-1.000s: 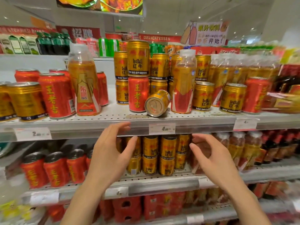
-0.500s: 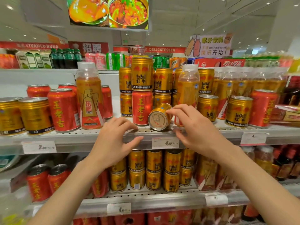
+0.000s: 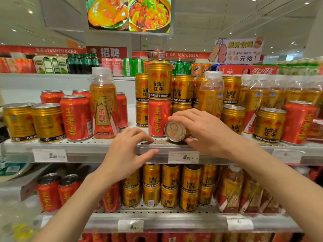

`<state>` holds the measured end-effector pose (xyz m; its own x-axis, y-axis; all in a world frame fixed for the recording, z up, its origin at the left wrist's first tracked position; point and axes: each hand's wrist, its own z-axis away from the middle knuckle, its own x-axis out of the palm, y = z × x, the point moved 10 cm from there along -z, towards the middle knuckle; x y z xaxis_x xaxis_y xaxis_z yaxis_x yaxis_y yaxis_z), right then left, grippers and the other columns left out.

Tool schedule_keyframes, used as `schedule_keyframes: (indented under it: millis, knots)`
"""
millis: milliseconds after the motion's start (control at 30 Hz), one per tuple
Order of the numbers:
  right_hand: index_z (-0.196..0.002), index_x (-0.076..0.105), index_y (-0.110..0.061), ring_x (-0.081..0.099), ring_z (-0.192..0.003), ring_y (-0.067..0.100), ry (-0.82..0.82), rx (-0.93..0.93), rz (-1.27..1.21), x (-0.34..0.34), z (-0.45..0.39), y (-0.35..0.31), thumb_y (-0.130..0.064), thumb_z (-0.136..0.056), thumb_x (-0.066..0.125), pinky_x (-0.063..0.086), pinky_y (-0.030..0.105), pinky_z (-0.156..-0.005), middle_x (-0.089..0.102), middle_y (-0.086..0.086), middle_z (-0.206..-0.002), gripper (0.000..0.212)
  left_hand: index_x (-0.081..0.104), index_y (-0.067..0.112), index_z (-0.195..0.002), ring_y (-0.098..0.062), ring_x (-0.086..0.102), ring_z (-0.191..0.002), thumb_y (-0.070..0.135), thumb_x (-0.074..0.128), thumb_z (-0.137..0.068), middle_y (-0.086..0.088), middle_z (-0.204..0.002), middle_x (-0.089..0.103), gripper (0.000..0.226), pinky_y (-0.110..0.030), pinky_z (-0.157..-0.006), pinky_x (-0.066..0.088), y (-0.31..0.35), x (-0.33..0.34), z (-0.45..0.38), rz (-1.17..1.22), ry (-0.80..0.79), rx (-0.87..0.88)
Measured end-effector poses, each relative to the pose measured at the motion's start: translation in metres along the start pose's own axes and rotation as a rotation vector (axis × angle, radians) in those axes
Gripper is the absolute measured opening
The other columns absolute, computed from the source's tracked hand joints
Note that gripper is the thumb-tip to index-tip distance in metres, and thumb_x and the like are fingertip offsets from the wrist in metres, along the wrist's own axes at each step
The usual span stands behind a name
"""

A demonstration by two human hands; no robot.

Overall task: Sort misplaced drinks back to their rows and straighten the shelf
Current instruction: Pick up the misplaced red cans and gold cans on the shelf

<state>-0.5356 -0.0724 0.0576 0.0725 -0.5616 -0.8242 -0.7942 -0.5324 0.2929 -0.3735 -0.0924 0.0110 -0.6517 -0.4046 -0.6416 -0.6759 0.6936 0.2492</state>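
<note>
Tipped can [image 3: 175,131] lying at shelf [image 3: 97,147] front edge, touching red can [image 3: 158,117]. Right hand [image 3: 208,131] fingers clamp it. Left hand [image 3: 129,154] fingers spread on lip; bare gap left.

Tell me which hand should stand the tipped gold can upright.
Right. The right hand already wraps the tipped gold can; the left hand rests open on the shelf edge, touching no can.

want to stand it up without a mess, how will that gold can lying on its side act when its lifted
The tipped gold can lies on its round side at the shelf edge, so it could roll off if nudged. The right hand already wraps it, which should stop that. Its metal looks smooth, perhaps slippery. It seems unopened, so probably heavy for its size.
</note>
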Motion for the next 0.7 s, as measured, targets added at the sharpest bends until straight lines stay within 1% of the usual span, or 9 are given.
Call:
schedule_keyframes:
  millis: [100, 200, 267, 333, 400, 467, 533, 600, 700]
  knots:
    - [-0.151, 0.039, -0.023, 0.045, -0.137, 0.017, 0.118, 0.082, -0.15, -0.011, 0.002, 0.011, -0.029, -0.083, 0.079, 0.045, 0.042, -0.11, 0.05, -0.003, -0.149, 0.079, 0.071, 0.032, -0.102, -0.007, 0.055, -0.1, 0.064, 0.062, -0.084, 0.018, -0.102, 0.062, 0.038, -0.039, -0.086, 0.048, 0.0, -0.001, 0.0, -0.002, 0.005, 0.001]
    - [-0.152, 0.038, -0.021, 0.048, -0.133, 0.012, 0.217, 0.237, -0.358, -0.022, 0.003, 0.022, -0.04, -0.087, 0.075, 0.045, 0.037, -0.111, 0.054, -0.004, -0.145, 0.078, 0.07, 0.033, -0.102, -0.007, 0.055, -0.101, 0.066, 0.06, -0.084, 0.019, -0.102, 0.061, 0.039, -0.038, -0.086, 0.048, -0.002, 0.0, 0.001, -0.004, 0.002, -0.002]
    - [-0.153, 0.037, -0.021, 0.049, -0.133, 0.01, 0.229, 0.333, -0.461, -0.021, 0.003, 0.024, -0.044, -0.089, 0.072, 0.043, 0.031, -0.111, 0.052, -0.004, -0.147, 0.077, 0.069, 0.033, -0.102, -0.008, 0.055, -0.101, 0.066, 0.06, -0.084, 0.019, -0.103, 0.061, 0.039, -0.04, -0.085, 0.049, -0.001, 0.001, 0.001, -0.003, 0.008, 0.003]
    - [-0.152, 0.039, -0.023, 0.053, -0.126, 0.011, 0.229, 0.411, -0.509, -0.016, 0.004, 0.023, -0.047, -0.092, 0.067, 0.048, 0.032, -0.106, 0.051, -0.005, -0.146, 0.071, 0.07, 0.032, -0.103, -0.009, 0.056, -0.101, 0.066, 0.059, -0.084, 0.018, -0.103, 0.062, 0.04, -0.04, -0.084, 0.049, 0.0, 0.001, 0.001, -0.003, 0.015, 0.008]
    - [-0.147, 0.044, -0.025, 0.058, -0.113, 0.012, 0.251, 0.471, -0.487, -0.014, 0.007, 0.024, -0.051, -0.093, 0.063, 0.056, 0.037, -0.095, 0.049, -0.003, -0.141, 0.063, 0.07, 0.032, -0.104, -0.009, 0.056, -0.101, 0.065, 0.059, -0.084, 0.018, -0.103, 0.062, 0.04, -0.04, -0.085, 0.05, 0.0, 0.001, 0.001, -0.005, 0.02, 0.006]
    - [-0.14, 0.052, -0.023, 0.06, -0.108, 0.014, 0.282, 0.485, -0.389, -0.016, 0.011, 0.022, -0.053, -0.093, 0.06, 0.059, 0.036, -0.089, 0.046, -0.001, -0.138, 0.057, 0.069, 0.033, -0.104, -0.009, 0.056, -0.103, 0.065, 0.059, -0.084, 0.018, -0.104, 0.061, 0.04, -0.04, -0.085, 0.049, 0.0, 0.002, 0.002, -0.009, 0.015, 0.0]
    - [-0.138, 0.054, -0.02, 0.058, -0.112, 0.018, 0.31, 0.461, -0.277, -0.019, 0.013, 0.017, -0.054, -0.093, 0.061, 0.058, 0.033, -0.089, 0.045, 0.001, -0.137, 0.057, 0.069, 0.033, -0.105, -0.009, 0.055, -0.103, 0.066, 0.057, -0.084, 0.017, -0.104, 0.061, 0.041, -0.04, -0.086, 0.049, 0.0, 0.002, 0.003, -0.011, 0.01, -0.006]
    - [-0.14, 0.052, -0.02, 0.052, -0.12, 0.017, 0.307, 0.44, -0.204, -0.018, 0.015, 0.013, -0.055, -0.089, 0.066, 0.053, 0.031, -0.089, 0.044, 0.001, -0.137, 0.063, 0.069, 0.033, -0.105, -0.009, 0.055, -0.103, 0.066, 0.057, -0.084, 0.017, -0.104, 0.061, 0.041, -0.039, -0.086, 0.049, 0.0, 0.002, 0.003, -0.013, 0.007, -0.012]
    - [-0.143, 0.05, -0.02, 0.048, -0.127, 0.016, 0.307, 0.43, -0.198, -0.016, 0.016, 0.012, -0.052, -0.086, 0.072, 0.05, 0.033, -0.095, 0.046, -0.001, -0.14, 0.069, 0.069, 0.033, -0.105, -0.009, 0.054, -0.103, 0.066, 0.057, -0.084, 0.017, -0.104, 0.06, 0.041, -0.039, -0.086, 0.048, 0.0, 0.001, 0.003, -0.026, 0.006, -0.015]
